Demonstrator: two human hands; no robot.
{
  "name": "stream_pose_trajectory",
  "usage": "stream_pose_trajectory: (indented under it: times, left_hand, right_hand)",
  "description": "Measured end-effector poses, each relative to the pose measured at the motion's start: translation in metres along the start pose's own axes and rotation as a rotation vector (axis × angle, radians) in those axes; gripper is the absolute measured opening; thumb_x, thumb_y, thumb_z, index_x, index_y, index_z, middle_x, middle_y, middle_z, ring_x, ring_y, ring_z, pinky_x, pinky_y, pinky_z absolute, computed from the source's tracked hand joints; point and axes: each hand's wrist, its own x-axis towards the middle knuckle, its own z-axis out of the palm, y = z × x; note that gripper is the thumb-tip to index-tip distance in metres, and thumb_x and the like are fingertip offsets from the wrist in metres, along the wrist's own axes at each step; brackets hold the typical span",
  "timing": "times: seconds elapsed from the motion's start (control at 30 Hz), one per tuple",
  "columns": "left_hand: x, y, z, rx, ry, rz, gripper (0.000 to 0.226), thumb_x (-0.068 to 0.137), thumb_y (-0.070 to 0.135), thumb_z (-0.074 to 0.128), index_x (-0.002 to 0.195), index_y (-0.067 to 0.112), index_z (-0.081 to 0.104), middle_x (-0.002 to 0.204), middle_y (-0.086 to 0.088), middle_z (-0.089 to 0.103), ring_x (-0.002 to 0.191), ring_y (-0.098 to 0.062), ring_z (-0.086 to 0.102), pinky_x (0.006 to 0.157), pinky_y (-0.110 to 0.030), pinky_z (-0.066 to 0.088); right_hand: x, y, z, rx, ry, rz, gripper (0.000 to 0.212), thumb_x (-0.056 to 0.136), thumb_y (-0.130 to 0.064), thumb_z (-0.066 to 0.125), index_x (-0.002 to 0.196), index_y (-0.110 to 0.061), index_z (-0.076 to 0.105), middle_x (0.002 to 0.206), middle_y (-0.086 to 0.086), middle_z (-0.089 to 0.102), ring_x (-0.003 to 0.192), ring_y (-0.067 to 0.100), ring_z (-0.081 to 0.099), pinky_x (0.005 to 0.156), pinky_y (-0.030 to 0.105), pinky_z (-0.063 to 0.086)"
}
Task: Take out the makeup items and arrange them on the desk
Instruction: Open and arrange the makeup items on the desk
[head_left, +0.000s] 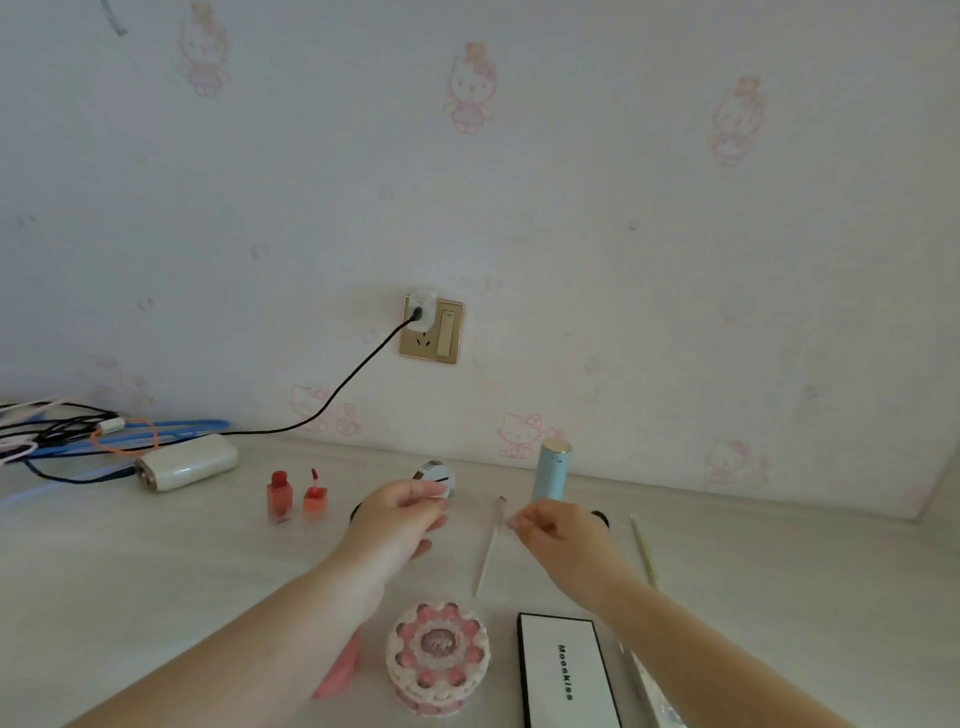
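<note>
The left hand (402, 512) curls its fingers and thumb round a small round clear-rimmed compact (435, 477), held tilted above the pale, faintly grained desk top (156, 561) near its far edge. The right hand (553, 530) has its fingertips drawn together in a pinch; whether they hold anything I cannot tell. Just behind it a pale blue tube with a gold cap (552, 470) stands upright, and just left of it a thin clear-handled brush (489, 545) lies on the desk.

Both forearms reach in from the near edge. Between them sits a round pink-and-cream cake-shaped case (437, 657), with a black-edged white rectangular palette box (563, 673) to its right. A thin pale yellow stick (643, 551) lies further right. Two small red lip-tint bottles (296, 496) stand left of the left hand.

At the far left a white power bank (187, 461) lies among tangled blue, black and orange cables (78, 431). Behind, cartoon-cat wallpaper (470, 88) carries a gold wall socket (432, 328) with a plugged-in black cord.
</note>
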Motion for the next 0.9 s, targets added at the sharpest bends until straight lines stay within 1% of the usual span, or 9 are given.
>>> stream_pose_trajectory:
  times: [0.07, 0.17, 0.23, 0.3, 0.4, 0.53, 0.6, 0.77, 0.9]
  left_hand:
    - [-0.003, -0.001, 0.014, 0.066, -0.026, 0.015, 0.012, 0.087, 0.010, 0.061, 0.096, 0.016, 0.066, 0.097, -0.001, 0.067, 0.088, -0.013, 0.065, 0.071, -0.026, 0.052]
    - [0.002, -0.006, 0.029, 0.255, -0.075, 0.070, 0.014, 0.086, 0.009, 0.060, 0.086, 0.023, 0.063, 0.090, 0.002, 0.065, 0.086, -0.016, 0.062, 0.075, -0.030, 0.053]
    - [0.009, -0.012, 0.037, 0.521, -0.116, 0.155, 0.012, 0.086, 0.012, 0.061, 0.091, 0.022, 0.062, 0.088, 0.007, 0.064, 0.089, -0.017, 0.062, 0.082, -0.029, 0.050]
    - [0.015, -0.016, 0.044, 0.798, -0.159, 0.238, 0.020, 0.085, 0.015, 0.061, 0.104, 0.020, 0.062, 0.097, 0.006, 0.063, 0.099, -0.016, 0.061, 0.085, -0.024, 0.046]
    - [0.024, -0.016, 0.055, 1.103, -0.212, 0.325, 0.030, 0.087, 0.022, 0.058, 0.116, 0.020, 0.058, 0.113, 0.005, 0.060, 0.105, -0.014, 0.057, 0.088, -0.026, 0.045]
    - [0.038, -0.018, 0.067, 1.231, -0.225, 0.315, 0.033, 0.085, 0.025, 0.058, 0.118, 0.019, 0.054, 0.116, 0.001, 0.060, 0.106, -0.016, 0.056, 0.085, -0.027, 0.046]
    - [0.042, -0.019, 0.073, 1.316, -0.234, 0.310, 0.036, 0.086, 0.023, 0.057, 0.120, 0.015, 0.050, 0.113, -0.003, 0.060, 0.102, -0.021, 0.058, 0.084, -0.032, 0.049]
    - [0.048, -0.022, 0.083, 1.490, -0.248, 0.275, 0.039, 0.085, 0.011, 0.049, 0.124, 0.010, 0.045, 0.118, -0.012, 0.055, 0.107, -0.028, 0.056, 0.080, -0.033, 0.045]
    - [0.051, -0.020, 0.086, 1.522, -0.223, 0.273, 0.032, 0.084, 0.002, 0.046, 0.116, 0.005, 0.042, 0.113, -0.014, 0.058, 0.103, -0.029, 0.057, 0.069, -0.031, 0.039]
  right_hand:
    - [-0.007, 0.014, -0.016, -0.086, 0.018, 0.030, 0.020, 0.092, -0.035, 0.051, 0.084, -0.024, 0.065, 0.058, -0.010, 0.049, 0.049, 0.005, 0.041, 0.044, 0.015, 0.030]
    - [-0.008, 0.037, -0.037, -0.149, 0.043, 0.077, 0.020, 0.092, -0.033, 0.051, 0.088, -0.021, 0.067, 0.062, -0.010, 0.054, 0.053, 0.007, 0.046, 0.052, 0.022, 0.035]
    - [-0.003, 0.051, -0.047, -0.141, 0.065, 0.117, 0.016, 0.092, -0.031, 0.051, 0.091, -0.024, 0.065, 0.073, -0.011, 0.062, 0.063, 0.007, 0.053, 0.056, 0.022, 0.040]
    - [0.005, 0.063, -0.053, -0.166, 0.091, 0.145, 0.014, 0.092, -0.029, 0.052, 0.100, -0.027, 0.063, 0.092, -0.010, 0.065, 0.079, 0.009, 0.056, 0.065, 0.023, 0.040]
    - [0.021, 0.078, -0.055, -0.235, 0.081, 0.187, 0.026, 0.091, -0.029, 0.054, 0.116, -0.023, 0.056, 0.110, -0.006, 0.063, 0.094, 0.013, 0.056, 0.072, 0.023, 0.039]
    - [0.040, 0.089, -0.047, -0.398, 0.015, 0.218, 0.042, 0.088, -0.029, 0.054, 0.127, -0.018, 0.044, 0.118, 0.005, 0.059, 0.107, 0.024, 0.056, 0.082, 0.031, 0.046]
    - [0.048, 0.093, -0.040, -0.446, -0.003, 0.221, 0.045, 0.086, -0.029, 0.055, 0.127, -0.015, 0.040, 0.118, 0.008, 0.058, 0.106, 0.027, 0.056, 0.079, 0.032, 0.045]
    - [0.062, 0.100, -0.025, -0.473, -0.031, 0.249, 0.040, 0.084, -0.022, 0.056, 0.118, -0.011, 0.040, 0.115, 0.012, 0.056, 0.105, 0.030, 0.055, 0.071, 0.029, 0.037]
    - [0.067, 0.101, -0.022, -0.445, -0.025, 0.276, 0.035, 0.084, -0.014, 0.052, 0.116, -0.007, 0.040, 0.117, 0.017, 0.054, 0.107, 0.031, 0.053, 0.070, 0.028, 0.035]
